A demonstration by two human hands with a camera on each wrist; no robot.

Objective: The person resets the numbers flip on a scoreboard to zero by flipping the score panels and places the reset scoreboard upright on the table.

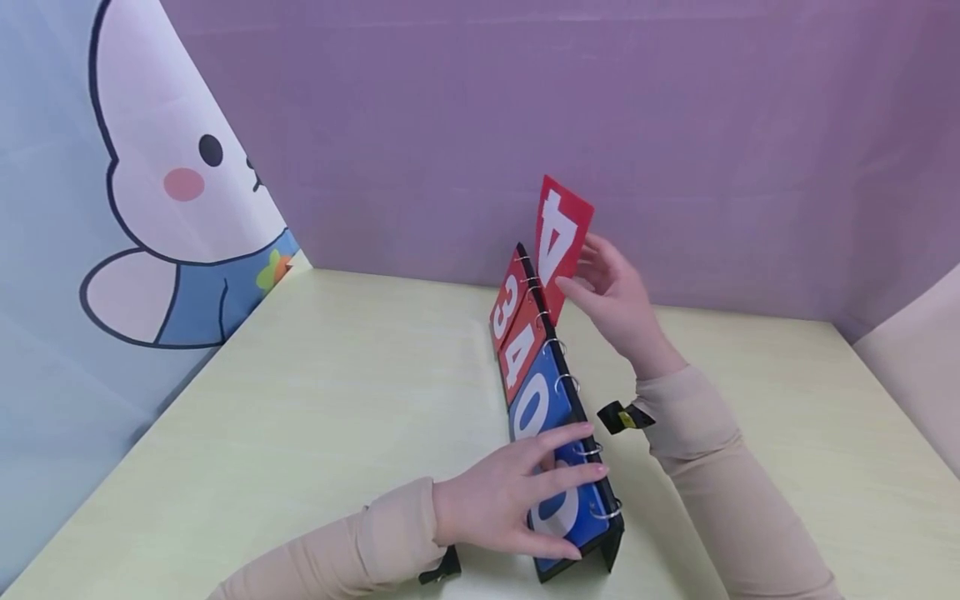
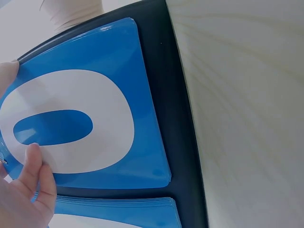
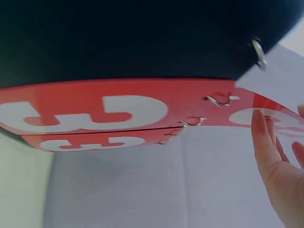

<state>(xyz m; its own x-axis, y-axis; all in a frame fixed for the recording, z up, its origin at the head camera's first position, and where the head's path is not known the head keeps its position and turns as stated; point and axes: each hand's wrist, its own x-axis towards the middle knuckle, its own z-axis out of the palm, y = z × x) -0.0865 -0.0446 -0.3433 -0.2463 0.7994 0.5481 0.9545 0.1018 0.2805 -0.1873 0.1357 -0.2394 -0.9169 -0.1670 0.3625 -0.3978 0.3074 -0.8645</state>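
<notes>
A tabletop flip scoreboard [image 1: 565, 402] stands like a tent on the table, its number cards hung from metal rings. My right hand [image 1: 617, 298] pinches a raised red card [image 1: 558, 233] bearing a white 4, thumb on its face and fingers behind. Red cards showing 3 and 4 lie at the far end; blue cards with 0 lie at the near end. My left hand [image 1: 517, 492] rests across the nearest blue card [image 2: 111, 161], fingers spread toward the ringed top edge, thumb by the near end. Behind the board, the right wrist view shows red cards [image 3: 85, 107] with white 3s.
The pale table [image 1: 360, 383] spreads to both sides of the scoreboard. A purple backdrop [image 1: 420, 125] rises behind it, and a blue cloth [image 1: 45, 400] with a cartoon figure hangs at the left. Black straps [image 1: 624, 417] hang at my wrists.
</notes>
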